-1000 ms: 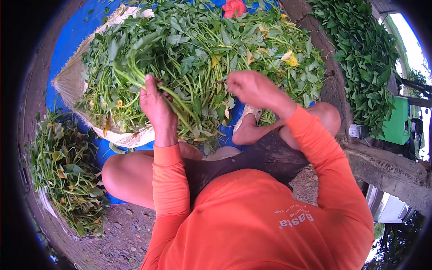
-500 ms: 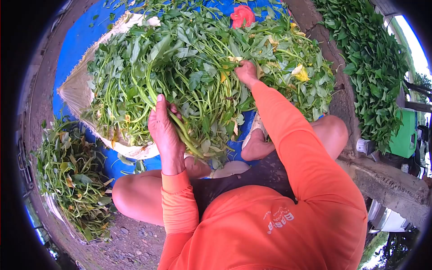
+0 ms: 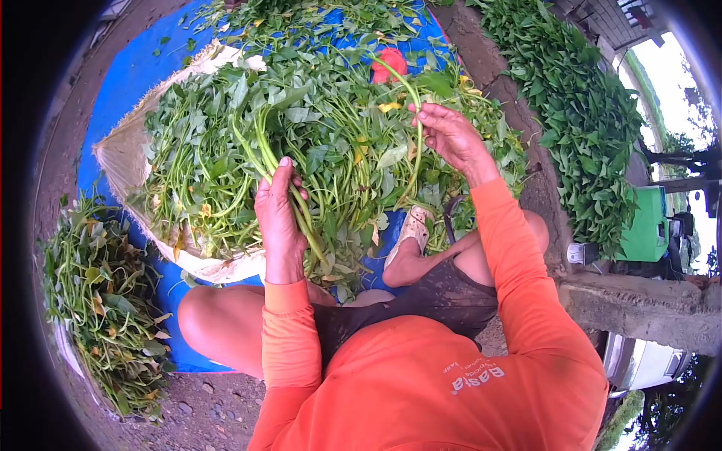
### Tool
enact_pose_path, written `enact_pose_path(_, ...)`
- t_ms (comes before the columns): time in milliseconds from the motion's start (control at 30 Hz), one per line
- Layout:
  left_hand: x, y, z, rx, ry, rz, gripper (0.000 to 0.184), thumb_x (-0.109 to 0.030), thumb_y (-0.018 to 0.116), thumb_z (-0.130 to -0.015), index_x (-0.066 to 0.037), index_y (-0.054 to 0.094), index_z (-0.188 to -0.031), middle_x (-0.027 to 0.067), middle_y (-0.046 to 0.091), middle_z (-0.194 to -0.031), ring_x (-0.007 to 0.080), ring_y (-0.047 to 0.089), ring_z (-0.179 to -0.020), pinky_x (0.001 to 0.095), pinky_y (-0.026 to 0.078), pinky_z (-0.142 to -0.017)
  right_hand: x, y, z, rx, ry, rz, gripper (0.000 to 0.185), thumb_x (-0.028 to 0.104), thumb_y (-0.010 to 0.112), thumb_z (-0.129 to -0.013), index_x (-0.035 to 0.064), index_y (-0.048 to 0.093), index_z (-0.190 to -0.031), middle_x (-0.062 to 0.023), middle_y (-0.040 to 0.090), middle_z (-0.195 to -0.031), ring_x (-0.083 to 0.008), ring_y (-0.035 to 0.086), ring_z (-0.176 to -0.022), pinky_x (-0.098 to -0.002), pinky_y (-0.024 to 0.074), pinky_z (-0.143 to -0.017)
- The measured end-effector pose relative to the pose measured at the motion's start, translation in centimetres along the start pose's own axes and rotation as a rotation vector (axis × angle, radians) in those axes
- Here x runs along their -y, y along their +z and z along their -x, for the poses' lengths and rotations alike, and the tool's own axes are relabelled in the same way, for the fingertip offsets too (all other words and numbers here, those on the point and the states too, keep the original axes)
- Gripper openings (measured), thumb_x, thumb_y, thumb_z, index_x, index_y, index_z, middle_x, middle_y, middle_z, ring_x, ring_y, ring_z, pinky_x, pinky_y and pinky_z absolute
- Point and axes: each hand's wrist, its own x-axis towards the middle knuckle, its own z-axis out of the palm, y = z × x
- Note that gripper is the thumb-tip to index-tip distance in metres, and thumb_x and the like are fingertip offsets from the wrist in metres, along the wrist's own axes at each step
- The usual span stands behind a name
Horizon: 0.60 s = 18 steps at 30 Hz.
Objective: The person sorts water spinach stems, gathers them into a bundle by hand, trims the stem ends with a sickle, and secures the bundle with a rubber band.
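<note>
Nearest, the orange shirt [image 3: 421,376] filled the bottom of the frame, with bent legs just above it. Left of centre, the left hand [image 3: 281,214] kept its fingers closed around a bunch of stems [image 3: 265,152], the leafy ends pointing up and the cut-looking ends hanging below the palm, much as half a second earlier. The right hand [image 3: 455,140] had changed more: earlier it was down among the leaves, but now it was raised right of centre, thumb and fingertips pinching one long green stem [image 3: 420,139] that curved toward the top of the frame. Beyond both hands, the large leafy pile [image 3: 331,124] spread across the middle, partly on a pale sack [image 3: 124,154] at left, over a blue sheet [image 3: 124,83]. A smaller heap [image 3: 101,301] lay at lower left. The red item [image 3: 389,65] now appeared lower in view, and more scattered greens [image 3: 316,30] showed at the top edge, while dark foliage [image 3: 575,124] filled the upper right.
</note>
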Motion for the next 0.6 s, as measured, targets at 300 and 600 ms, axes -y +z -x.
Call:
enact_pose_path(300, 1.9, 0.7, 2.3, 0.098, 0.070, -0.068, 0.013, -0.021, 0.079, -0.100, -0.012, 0.069, -0.099, -0.0040, 0.064, -0.079, 0.0059, 0.055, -0.064, 0.0223, 0.045, -0.059, -4.7, 6.1, 7.3, -0.081, -0.236, 0.130, 0.032, 0.019, 0.077, -0.101, 0.0082, 0.073, -0.132, 0.0030, 0.075, -0.107, -0.0041, 0.063, -0.087, -0.0233, 0.0480, -0.070)
enact_pose_path(600, 3.5, 2.3, 4.1, 0.226, -0.112, 0.045, 0.025, -0.034, 0.079, -0.101, -0.011, 0.070, -0.101, -0.0055, 0.066, -0.080, 0.0050, 0.060, -0.064, 0.0227, 0.048, -0.057, -9.6, 13.2, 10.5, 0.072, -0.243, 0.318, 0.033, 0.007, 0.070, -0.104, -0.0053, 0.067, -0.135, -0.0099, 0.074, -0.121, -0.0129, 0.070, -0.107, -0.0299, 0.0574, -0.095)
